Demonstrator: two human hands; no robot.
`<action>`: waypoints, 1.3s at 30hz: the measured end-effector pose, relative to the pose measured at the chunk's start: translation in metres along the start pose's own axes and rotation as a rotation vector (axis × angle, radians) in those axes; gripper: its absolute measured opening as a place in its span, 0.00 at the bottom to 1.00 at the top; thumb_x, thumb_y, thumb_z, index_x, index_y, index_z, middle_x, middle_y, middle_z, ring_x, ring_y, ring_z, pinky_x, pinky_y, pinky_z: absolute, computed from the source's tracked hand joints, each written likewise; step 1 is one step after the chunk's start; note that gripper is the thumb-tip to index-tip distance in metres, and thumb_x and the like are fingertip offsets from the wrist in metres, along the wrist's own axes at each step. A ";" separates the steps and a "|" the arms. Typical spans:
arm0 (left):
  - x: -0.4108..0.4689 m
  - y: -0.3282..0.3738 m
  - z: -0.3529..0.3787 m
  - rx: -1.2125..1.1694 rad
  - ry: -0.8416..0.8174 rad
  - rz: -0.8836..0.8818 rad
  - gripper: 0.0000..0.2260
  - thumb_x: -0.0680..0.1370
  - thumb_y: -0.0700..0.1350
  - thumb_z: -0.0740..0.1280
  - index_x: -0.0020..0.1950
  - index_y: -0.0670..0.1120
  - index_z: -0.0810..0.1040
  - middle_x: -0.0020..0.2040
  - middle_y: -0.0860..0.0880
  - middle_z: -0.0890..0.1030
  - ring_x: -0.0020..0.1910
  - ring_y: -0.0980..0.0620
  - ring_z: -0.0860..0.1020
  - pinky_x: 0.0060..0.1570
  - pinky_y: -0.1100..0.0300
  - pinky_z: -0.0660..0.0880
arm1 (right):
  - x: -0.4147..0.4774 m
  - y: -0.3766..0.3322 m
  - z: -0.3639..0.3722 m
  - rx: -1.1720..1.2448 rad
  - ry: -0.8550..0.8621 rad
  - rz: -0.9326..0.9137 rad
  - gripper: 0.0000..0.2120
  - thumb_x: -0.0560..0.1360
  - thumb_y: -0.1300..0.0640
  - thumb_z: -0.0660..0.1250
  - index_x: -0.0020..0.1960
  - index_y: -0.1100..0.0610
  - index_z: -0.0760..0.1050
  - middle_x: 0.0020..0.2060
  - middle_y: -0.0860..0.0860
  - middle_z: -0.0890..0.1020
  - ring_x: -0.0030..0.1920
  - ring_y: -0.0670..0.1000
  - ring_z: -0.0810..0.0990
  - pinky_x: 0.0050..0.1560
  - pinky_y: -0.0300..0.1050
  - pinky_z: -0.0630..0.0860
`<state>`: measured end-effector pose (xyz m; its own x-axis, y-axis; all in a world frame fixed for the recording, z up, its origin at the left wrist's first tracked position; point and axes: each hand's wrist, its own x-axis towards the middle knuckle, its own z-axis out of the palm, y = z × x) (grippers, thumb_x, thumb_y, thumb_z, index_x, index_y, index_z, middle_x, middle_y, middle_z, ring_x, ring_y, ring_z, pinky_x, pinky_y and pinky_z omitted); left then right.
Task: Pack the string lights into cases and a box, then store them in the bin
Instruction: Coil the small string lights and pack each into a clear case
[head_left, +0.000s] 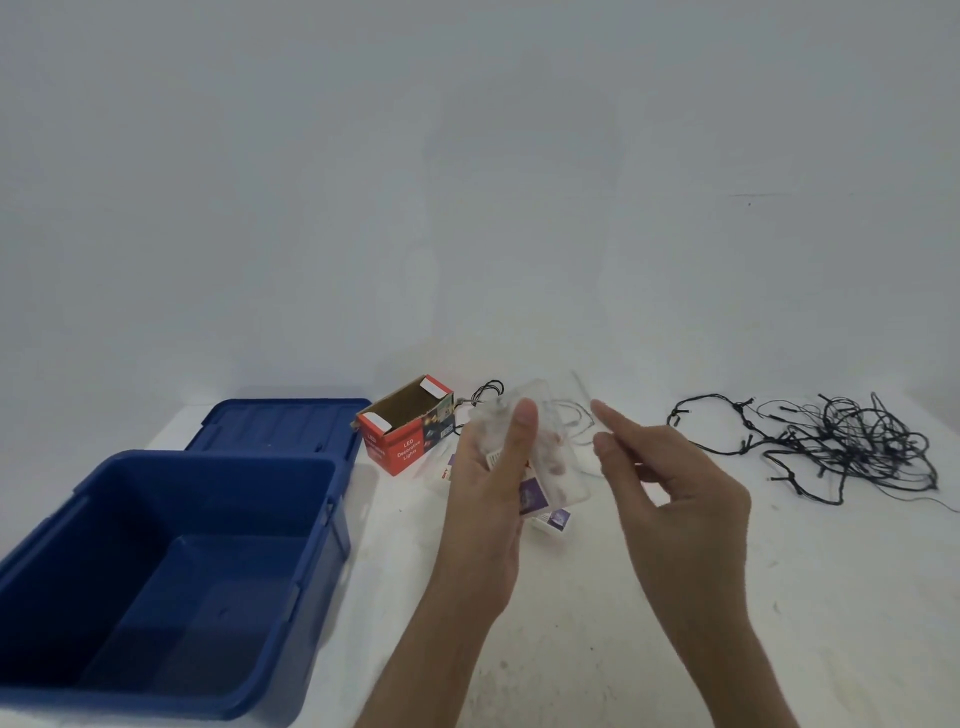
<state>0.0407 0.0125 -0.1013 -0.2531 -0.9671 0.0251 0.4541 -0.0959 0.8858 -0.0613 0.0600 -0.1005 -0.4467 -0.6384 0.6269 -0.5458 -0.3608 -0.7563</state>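
While the left hand (483, 519) grips a clear, hard plastic case (563, 467), thumb curled across its front and fingers behind it, the right hand (680, 499) hangs just beside it with forefinger and thumb stretched toward the case and the other fingers curled; whether it pinches anything cannot be told. Small pinkish bulbs on pale wire show blurred through the case's glossy walls, and a thin pale strand (574, 415) loops out between the two sets of fingertips. Below the fingers lie small white-and-purple cards (553, 519). Far right of the right fingers sprawls a tangle of black string lights (841, 447) on the white table (779, 597). Left of the left thumb stands an open red cardboard box (400, 447); further left sits a deep blue plastic bin (218, 457), its ribbed lid (280, 423) behind.
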 end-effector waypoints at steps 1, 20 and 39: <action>-0.001 0.001 0.001 0.006 0.011 -0.002 0.27 0.65 0.59 0.67 0.61 0.50 0.75 0.54 0.48 0.83 0.52 0.48 0.82 0.52 0.51 0.79 | -0.001 0.001 0.002 -0.126 0.013 -0.121 0.12 0.72 0.62 0.69 0.54 0.53 0.81 0.33 0.47 0.79 0.33 0.46 0.75 0.38 0.28 0.71; -0.002 0.005 0.000 0.124 0.073 0.039 0.25 0.69 0.61 0.68 0.62 0.51 0.72 0.57 0.48 0.81 0.54 0.50 0.81 0.50 0.56 0.80 | 0.007 0.005 -0.004 -0.390 -0.281 -0.426 0.15 0.74 0.64 0.65 0.60 0.60 0.78 0.46 0.51 0.77 0.46 0.47 0.72 0.46 0.30 0.68; -0.001 0.007 0.003 0.079 0.011 0.020 0.30 0.66 0.60 0.66 0.64 0.47 0.70 0.58 0.46 0.80 0.54 0.51 0.82 0.50 0.57 0.79 | 0.008 -0.005 0.000 0.175 -0.100 0.103 0.09 0.72 0.61 0.70 0.47 0.48 0.82 0.40 0.43 0.83 0.40 0.42 0.81 0.43 0.28 0.73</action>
<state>0.0422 0.0133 -0.0935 -0.2350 -0.9712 0.0386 0.3905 -0.0580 0.9188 -0.0619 0.0563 -0.0916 -0.4168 -0.7388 0.5296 -0.3655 -0.3972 -0.8418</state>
